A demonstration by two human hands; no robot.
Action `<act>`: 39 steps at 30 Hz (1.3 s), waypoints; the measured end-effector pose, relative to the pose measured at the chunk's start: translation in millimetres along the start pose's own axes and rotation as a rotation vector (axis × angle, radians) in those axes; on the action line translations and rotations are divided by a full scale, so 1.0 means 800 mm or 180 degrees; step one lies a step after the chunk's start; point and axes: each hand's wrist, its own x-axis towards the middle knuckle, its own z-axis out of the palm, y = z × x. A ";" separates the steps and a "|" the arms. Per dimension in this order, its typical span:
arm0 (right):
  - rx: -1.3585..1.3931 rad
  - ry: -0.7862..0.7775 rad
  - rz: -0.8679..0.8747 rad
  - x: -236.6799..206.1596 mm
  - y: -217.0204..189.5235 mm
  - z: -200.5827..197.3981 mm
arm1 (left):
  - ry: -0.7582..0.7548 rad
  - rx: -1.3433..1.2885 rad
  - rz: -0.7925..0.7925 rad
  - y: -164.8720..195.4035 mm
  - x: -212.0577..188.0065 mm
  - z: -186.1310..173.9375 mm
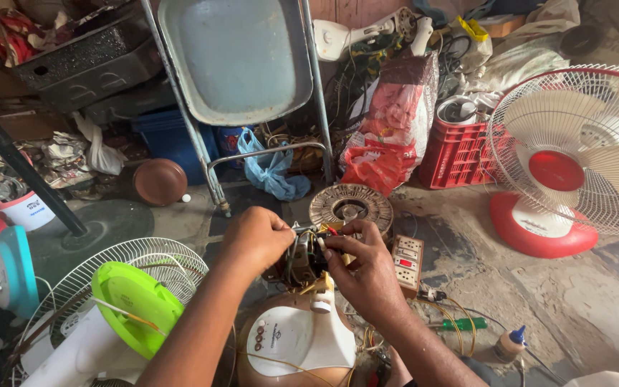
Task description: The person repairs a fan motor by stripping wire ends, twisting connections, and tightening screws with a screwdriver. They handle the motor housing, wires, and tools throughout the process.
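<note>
— Both hands were closed on the same thing: the left hand (256,240) was curled in a fist round one side of the bare fan motor (302,258), and the right hand (367,269) pinched its other side with thumb and fingertips among the coloured wires (327,233).

— Where did the motor sit?

— Between the two hands, held up just above the white fan base (299,337) with its row of buttons, close in front of the person. A round winding core (350,206) lay on the floor just behind it, and a switch and socket board (408,264) lay just right of the right hand.

— What could have gone wrong?

— My guess: thin leads sat right under the right fingertips, so a hard tug might have snapped one or pulled it off its joint. A loose grip could also have dropped the motor onto the base below. Whether the board was live, I could not tell; if it was, bare ends near fingers would have been a risk.

— Anything crowding them?

— A fan guard (120,276) with a green blade (137,304) lay near the left forearm, and a red table fan (574,161) stood well apart on the right
</note>
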 end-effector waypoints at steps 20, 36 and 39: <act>-0.0036 0.0167 -0.0146 -0.007 0.004 0.000 | 0.1449 -0.0489 0.1093 -0.007 -0.102 0.056; 0.0555 0.0158 0.0565 -0.092 0.042 0.055 | 0.1322 -0.1763 0.0063 -0.112 -0.163 0.156; 0.0400 0.0015 0.0874 -0.090 0.038 0.061 | 0.1422 -0.2194 0.0543 -0.111 -0.161 0.160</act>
